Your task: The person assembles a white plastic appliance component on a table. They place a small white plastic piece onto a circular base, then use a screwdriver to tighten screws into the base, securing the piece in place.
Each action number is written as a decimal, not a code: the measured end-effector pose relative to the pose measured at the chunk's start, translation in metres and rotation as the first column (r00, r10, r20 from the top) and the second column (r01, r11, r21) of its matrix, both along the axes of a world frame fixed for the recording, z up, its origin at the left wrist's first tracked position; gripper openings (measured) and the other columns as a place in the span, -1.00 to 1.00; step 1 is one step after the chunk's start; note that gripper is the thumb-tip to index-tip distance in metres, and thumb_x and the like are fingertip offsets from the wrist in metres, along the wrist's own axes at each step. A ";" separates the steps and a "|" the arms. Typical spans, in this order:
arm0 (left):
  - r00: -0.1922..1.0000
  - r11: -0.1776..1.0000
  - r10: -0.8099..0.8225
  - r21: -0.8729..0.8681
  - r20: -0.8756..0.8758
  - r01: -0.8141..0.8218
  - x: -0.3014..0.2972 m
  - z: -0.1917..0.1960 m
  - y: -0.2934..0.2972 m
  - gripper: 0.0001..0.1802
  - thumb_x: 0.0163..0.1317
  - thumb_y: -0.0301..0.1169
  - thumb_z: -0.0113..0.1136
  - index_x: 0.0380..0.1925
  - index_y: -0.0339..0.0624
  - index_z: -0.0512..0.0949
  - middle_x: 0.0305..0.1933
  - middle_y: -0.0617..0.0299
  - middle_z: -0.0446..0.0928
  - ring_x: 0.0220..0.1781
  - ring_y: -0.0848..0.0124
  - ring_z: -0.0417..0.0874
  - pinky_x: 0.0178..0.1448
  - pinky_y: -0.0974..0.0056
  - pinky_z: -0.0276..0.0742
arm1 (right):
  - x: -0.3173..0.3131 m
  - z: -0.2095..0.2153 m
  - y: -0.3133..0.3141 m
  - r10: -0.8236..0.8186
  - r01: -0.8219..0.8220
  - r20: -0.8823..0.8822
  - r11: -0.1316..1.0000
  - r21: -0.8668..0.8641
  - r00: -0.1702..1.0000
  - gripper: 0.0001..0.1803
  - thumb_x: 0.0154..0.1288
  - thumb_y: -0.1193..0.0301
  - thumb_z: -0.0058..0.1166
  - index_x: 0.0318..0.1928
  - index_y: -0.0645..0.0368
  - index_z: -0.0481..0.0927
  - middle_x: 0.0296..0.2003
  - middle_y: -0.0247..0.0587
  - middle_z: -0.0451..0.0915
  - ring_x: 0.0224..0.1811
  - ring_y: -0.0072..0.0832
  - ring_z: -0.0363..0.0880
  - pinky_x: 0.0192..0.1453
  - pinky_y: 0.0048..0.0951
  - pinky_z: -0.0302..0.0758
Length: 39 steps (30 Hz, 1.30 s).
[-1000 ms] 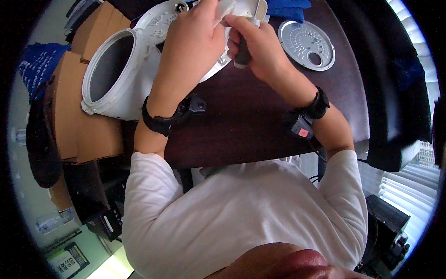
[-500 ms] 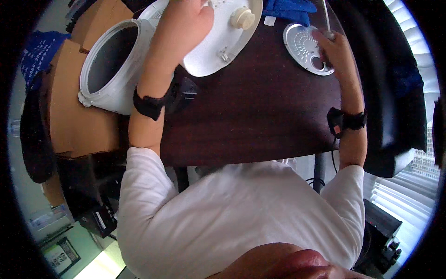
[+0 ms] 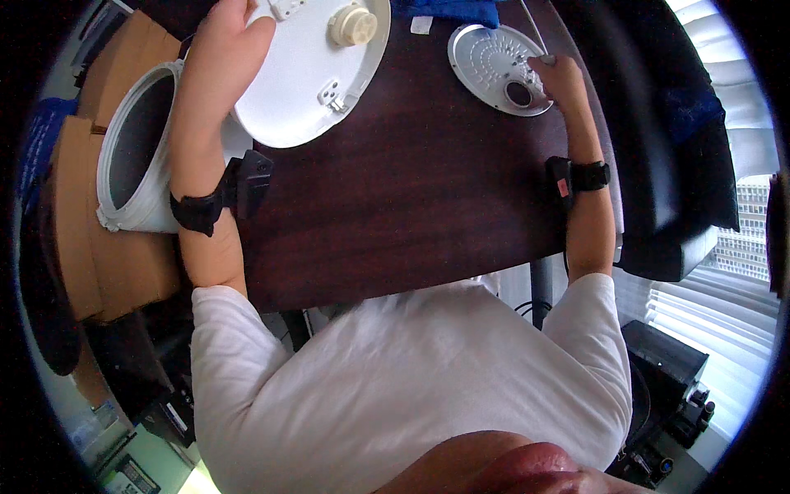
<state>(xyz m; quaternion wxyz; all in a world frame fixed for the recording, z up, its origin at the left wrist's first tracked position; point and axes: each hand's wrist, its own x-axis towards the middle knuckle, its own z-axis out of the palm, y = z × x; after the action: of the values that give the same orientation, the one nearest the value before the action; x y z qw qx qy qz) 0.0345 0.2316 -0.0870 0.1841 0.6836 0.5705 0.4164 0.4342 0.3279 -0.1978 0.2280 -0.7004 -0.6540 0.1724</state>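
Observation:
My left hand (image 3: pixel 234 37) is over the left side of a white oval appliance lid (image 3: pixel 284 103). Its fingers look curled, but the upper picture edge cuts them off, hiding anything in them. The lid's inner face shows a cream round knob (image 3: pixel 354 26) and a small metal bracket (image 3: pixel 332 96). In my right hand (image 3: pixel 561 82), closed, is what looks like a screwdriver (image 3: pixel 533 29), its thin shaft pointing away from me. Next to that hand's fingertips, a round silver plate (image 3: pixel 481 70) with punched holes and one large opening lies on the table.
A white round-mouthed appliance body (image 3: pixel 156 216) lies tilted left of my left forearm, by cardboard boxes (image 3: pixel 74 222). Blue cloth (image 3: pixel 453 10) and a white tag (image 3: pixel 421 25) are at the table's far side. A black chair (image 3: pixel 658 165) stands right of the dark table (image 3: pixel 395 198).
The whole view has shifted, so most things appear farther left. My left hand has drawn left across the lid, uncovering more of it. My right hand stays beside the silver plate with the screwdriver.

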 end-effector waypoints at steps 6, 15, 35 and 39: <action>1.000 0.999 0.000 -0.041 0.026 0.001 0.002 -0.003 0.003 -0.49 0.09 -0.57 -0.14 0.13 -0.34 0.29 0.04 0.11 0.45 0.06 0.39 0.44 0.18 0.35 0.27 | 0.024 -0.007 0.000 -0.054 0.055 0.020 0.998 -0.040 0.998 -0.53 -0.01 0.08 0.19 -0.35 0.31 0.61 -0.54 0.02 0.60 -0.42 -0.19 0.62 -0.30 -0.27 0.49; 1.000 0.999 0.006 -0.047 0.023 -0.005 0.004 -0.003 0.000 -0.49 0.11 -0.57 -0.14 0.14 -0.32 0.29 0.04 0.12 0.45 0.05 0.40 0.44 0.17 0.36 0.28 | 0.026 -0.001 -0.008 -0.101 0.100 -0.091 0.995 -0.012 0.991 -0.55 0.05 0.09 0.16 -0.40 0.33 0.58 -0.57 -0.12 0.54 -0.48 -0.36 0.57 -0.31 -0.34 0.48; 0.954 0.993 -0.032 0.118 0.299 -0.004 -0.035 -0.049 0.045 -0.59 0.01 -0.65 -0.17 -0.08 -0.33 0.42 -0.17 0.08 0.51 -0.05 0.32 0.51 0.05 0.33 0.38 | -0.060 0.157 -0.198 0.731 -0.414 -0.504 0.325 0.850 -0.461 -0.74 0.14 0.31 -0.11 -0.26 0.24 0.47 -0.51 -0.29 0.34 -0.09 -0.20 0.38 0.12 -0.22 0.24; 0.906 0.994 -0.027 -0.080 0.423 0.067 -0.011 0.000 0.009 -0.61 0.02 -0.65 -0.18 -0.10 -0.32 0.43 -0.18 0.09 0.52 -0.07 0.32 0.52 0.04 0.33 0.38 | -0.060 0.161 -0.203 0.735 -0.429 -0.496 0.304 0.851 -0.463 -0.74 0.14 0.31 -0.11 -0.25 0.24 0.47 -0.51 -0.29 0.35 -0.12 -0.22 0.39 0.07 -0.24 0.25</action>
<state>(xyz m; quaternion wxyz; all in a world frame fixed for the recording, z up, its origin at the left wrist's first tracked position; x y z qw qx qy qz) 0.0235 0.2409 -0.0866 0.3446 0.5819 0.5193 0.5226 0.3740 0.1254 -0.0371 0.5127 0.1609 -0.6111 0.5811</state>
